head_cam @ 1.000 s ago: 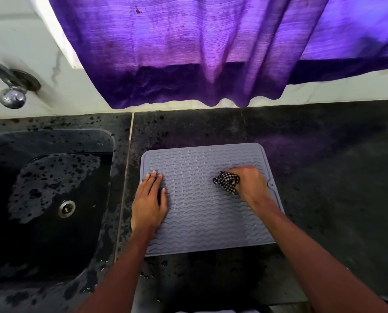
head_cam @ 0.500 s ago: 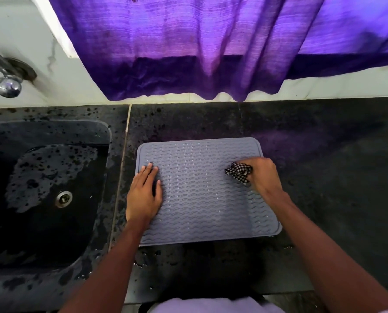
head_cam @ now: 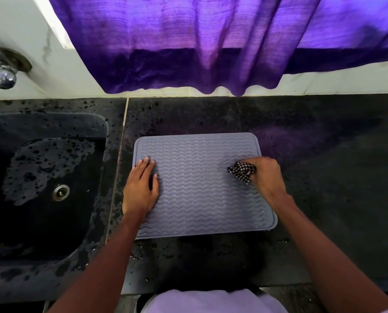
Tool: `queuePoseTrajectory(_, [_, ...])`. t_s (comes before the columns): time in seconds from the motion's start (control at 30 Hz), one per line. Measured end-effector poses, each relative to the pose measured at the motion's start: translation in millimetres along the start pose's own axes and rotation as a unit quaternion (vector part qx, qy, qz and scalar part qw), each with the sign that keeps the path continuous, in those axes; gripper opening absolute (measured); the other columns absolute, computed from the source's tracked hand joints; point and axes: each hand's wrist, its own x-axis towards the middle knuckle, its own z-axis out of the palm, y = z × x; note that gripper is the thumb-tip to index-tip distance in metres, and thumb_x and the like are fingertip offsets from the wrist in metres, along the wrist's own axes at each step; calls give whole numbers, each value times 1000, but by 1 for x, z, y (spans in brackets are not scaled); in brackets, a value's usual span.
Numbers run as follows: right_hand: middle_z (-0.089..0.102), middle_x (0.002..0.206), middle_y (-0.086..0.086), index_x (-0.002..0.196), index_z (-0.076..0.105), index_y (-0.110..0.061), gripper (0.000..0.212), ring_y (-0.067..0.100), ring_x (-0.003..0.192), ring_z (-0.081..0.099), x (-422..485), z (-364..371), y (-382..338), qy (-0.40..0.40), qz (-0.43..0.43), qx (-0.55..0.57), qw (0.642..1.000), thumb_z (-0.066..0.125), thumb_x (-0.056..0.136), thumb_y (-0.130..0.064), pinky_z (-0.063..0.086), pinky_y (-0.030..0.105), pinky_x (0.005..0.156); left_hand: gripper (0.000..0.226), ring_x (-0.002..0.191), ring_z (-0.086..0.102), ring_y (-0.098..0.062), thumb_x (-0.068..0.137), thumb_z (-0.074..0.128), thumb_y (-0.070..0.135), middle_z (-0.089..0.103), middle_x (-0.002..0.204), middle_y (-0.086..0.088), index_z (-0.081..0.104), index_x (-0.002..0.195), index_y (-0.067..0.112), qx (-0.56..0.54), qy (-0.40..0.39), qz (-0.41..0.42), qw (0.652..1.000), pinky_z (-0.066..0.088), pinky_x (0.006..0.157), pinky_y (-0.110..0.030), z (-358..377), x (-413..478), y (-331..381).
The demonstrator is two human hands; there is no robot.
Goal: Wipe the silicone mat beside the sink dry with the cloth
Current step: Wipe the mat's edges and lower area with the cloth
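A grey silicone mat point(head_cam: 202, 188) with wavy ridges lies flat on the dark counter, just right of the sink. My left hand point(head_cam: 141, 188) rests flat on the mat's left edge, fingers together and extended, holding nothing. My right hand point(head_cam: 267, 175) is at the mat's right edge, closed around a bunched black-and-white checked cloth point(head_cam: 241, 171) that presses on the mat surface. Part of the cloth is hidden inside my fist.
A black sink point(head_cam: 41, 188) with a metal drain point(head_cam: 60, 192) lies to the left, its tap point(head_cam: 1, 73) on the wall above. A purple curtain point(head_cam: 199, 41) hangs over the counter's back edge. Water drops dot the counter point(head_cam: 324, 177) near the mat's front.
My right hand has carried the cloth from the mat's middle rightward to its right edge. My left hand has stayed pressed on the left side.
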Motion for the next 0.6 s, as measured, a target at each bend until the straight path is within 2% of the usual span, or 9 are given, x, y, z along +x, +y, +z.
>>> queuePoseTrajectory(0.13, [75,94,2,98,76,-22,40,26,86,69,-17,10,-4,32,-32,-4,999,75,67,2,57,37,79,51,141,43,-25,99,41,33,50,150,-8,55,141,8,1,-4,-1,1000,39,115,-46,0,0,0])
queuePoseTrajectory(0.27, [75,91,-4,98,75,-29,36,17,82,69,-10,9,-4,14,-3,12,1000,78,71,-6,57,31,77,43,137,47,-25,99,52,24,52,147,-9,58,138,7,-3,17,-2,1000,42,112,-42,1,0,0])
queuePoseTrajectory(0.33, [76,91,-3,98,76,-28,35,17,83,69,-10,7,-11,22,6,36,999,75,72,-5,57,33,78,37,131,52,-25,97,60,14,57,141,-9,62,132,5,-13,41,-20,999,46,108,-40,1,-2,1])
queuePoseTrajectory(0.43, [75,95,-2,100,76,-26,43,18,89,68,-19,20,-23,14,-28,18,999,75,66,2,56,35,81,27,118,59,-26,95,62,8,65,129,-11,68,121,2,-22,69,-16,997,50,100,-39,1,-5,1])
queuePoseTrajectory(0.5, [74,98,-5,103,75,-28,47,18,91,67,-22,32,-23,1,-26,-5,1000,79,65,-1,56,37,81,26,115,61,-26,94,63,7,68,125,-10,70,119,3,-34,70,-16,997,48,102,-35,1,-4,-1])
queuePoseTrajectory(0.6, [74,92,-9,101,73,-33,39,12,85,68,-14,30,-24,-6,-14,-4,1000,80,70,-12,58,34,76,25,116,64,-25,93,63,4,70,123,-10,71,117,3,-76,72,-22,994,40,108,-23,-2,-1,-5])
